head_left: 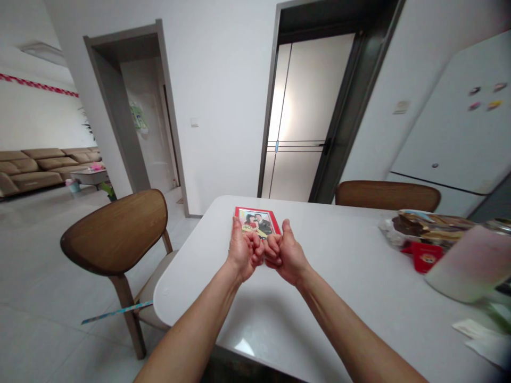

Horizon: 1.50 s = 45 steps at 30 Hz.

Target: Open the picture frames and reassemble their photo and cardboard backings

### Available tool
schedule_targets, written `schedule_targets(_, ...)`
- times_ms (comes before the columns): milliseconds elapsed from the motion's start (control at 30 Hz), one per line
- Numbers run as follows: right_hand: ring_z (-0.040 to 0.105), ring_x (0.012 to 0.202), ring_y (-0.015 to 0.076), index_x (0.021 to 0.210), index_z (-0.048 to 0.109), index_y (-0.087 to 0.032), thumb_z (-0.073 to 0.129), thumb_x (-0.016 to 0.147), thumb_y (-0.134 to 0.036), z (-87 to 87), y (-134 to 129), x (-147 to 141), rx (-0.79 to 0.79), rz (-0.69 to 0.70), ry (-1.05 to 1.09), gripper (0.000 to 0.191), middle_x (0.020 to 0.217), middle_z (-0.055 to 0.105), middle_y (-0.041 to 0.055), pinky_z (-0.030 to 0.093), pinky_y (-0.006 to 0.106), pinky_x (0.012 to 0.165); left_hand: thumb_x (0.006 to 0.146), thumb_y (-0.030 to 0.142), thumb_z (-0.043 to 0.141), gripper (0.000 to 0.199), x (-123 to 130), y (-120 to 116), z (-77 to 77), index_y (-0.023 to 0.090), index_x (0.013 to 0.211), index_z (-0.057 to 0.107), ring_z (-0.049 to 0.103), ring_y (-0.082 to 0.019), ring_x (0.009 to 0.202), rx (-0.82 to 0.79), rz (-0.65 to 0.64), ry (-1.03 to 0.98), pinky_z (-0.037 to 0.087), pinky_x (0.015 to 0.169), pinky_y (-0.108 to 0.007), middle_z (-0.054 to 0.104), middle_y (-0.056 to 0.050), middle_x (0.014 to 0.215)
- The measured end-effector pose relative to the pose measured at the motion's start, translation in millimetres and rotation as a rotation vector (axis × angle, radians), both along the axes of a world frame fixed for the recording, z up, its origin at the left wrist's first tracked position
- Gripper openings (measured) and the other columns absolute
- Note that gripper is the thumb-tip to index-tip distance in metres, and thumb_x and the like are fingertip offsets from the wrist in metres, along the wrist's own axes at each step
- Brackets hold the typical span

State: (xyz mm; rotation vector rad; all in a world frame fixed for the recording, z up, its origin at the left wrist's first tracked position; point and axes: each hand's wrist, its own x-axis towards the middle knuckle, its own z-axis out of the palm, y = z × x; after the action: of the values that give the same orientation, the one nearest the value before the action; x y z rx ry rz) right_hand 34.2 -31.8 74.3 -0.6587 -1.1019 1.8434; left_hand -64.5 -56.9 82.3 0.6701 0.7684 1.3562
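A flat, red-edged piece [273,220] with a picture of two figures on its face lies on the white table [343,266]; whether it is a frame, a box or a card I cannot tell. Just on the near side of it, my left hand [246,249] is held up with curled fingers and a raised thumb. My right hand [285,252] mirrors it, thumb up and fingers folded in. The knuckles of both hands meet or nearly meet. No object shows in either hand, and together they cover the lower edge of the picture.
On the table's right stand a pale pink-white jar [471,263], crinkled plastic packages [423,223], a red packet [427,257] and white tissue [485,340]. Wooden chairs stand at the left [120,234] and far right [387,195]. A patterned strip [115,312] sticks out by the left chair.
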Motion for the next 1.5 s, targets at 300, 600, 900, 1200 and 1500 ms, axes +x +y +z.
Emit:
schedule_targets(300, 0.049, 0.065, 0.0163, 0.064, 0.053, -0.018, 0.045, 0.071, -0.050, -37.4, 37.5, -12.8, 0.743, -0.411, -0.872, 0.033, 0.066, 0.056, 0.0036, 0.036, 0.028, 0.058, 0.075, 0.065, 0.029, 0.059, -15.5, 10.9, -49.1, 0.014, 0.049, 0.044, 0.033, -0.003, 0.027, -0.181, 0.118, 0.089, 0.021, 0.031, -0.015, 0.044, 0.004, 0.038)
schedule_targets(600, 0.047, 0.086, 0.0216, 0.084, 0.061, -0.020, 0.054, 0.061, -0.016, -51.9, 11.5, 6.3, 1.066, -0.258, -1.120, 0.024, 0.085, 0.057, 0.0062, 0.032, 0.036, 0.080, 0.082, 0.030, 0.049, 0.022, -3.7, 13.4, -87.1, 0.014, 0.098, 0.052, 0.059, -0.015, 0.077, -0.054, 0.349, 0.113, 0.047, 0.067, -0.028, 0.060, -0.004, 0.092)
schedule_targets(900, 0.044, 0.109, 0.0244, 0.123, 0.032, -0.033, 0.041, 0.071, -0.055, -24.7, -41.8, 75.4, 0.161, -0.468, -0.474, 0.058, 0.128, 0.039, 0.0044, 0.044, 0.036, 0.074, 0.067, 0.019, 0.062, 0.021, 19.7, -93.4, -46.5, 0.018, 0.088, 0.064, 0.059, -0.022, 0.079, 0.383, 0.365, 0.679, 0.047, 0.072, -0.028, 0.064, -0.007, 0.087)
schedule_targets(1200, 0.061, 0.081, 0.0233, 0.116, 0.044, -0.015, 0.050, 0.070, -0.030, -57.8, -79.5, 87.1, -0.178, -0.086, -0.243, 0.049, 0.095, 0.064, 0.0094, 0.047, 0.035, 0.069, 0.083, 0.017, 0.041, 0.022, 53.1, -126.8, -83.3, 0.019, 0.073, 0.061, 0.065, -0.011, 0.068, 1.313, 0.756, 1.580, 0.049, 0.047, -0.014, 0.070, 0.004, 0.072)
schedule_targets(1500, 0.054, 0.090, 0.0213, 0.107, 0.051, -0.010, 0.044, 0.064, -0.018, -102.5, -34.0, 83.3, 0.628, -0.387, -1.194, 0.045, 0.098, 0.058, 0.0115, 0.039, 0.034, 0.084, 0.079, 0.018, 0.038, 0.021, 65.2, -112.5, -131.1, 0.017, 0.080, 0.059, 0.064, -0.017, 0.078, 1.200, 0.596, 1.765, 0.051, 0.050, -0.021, 0.069, -0.002, 0.086)
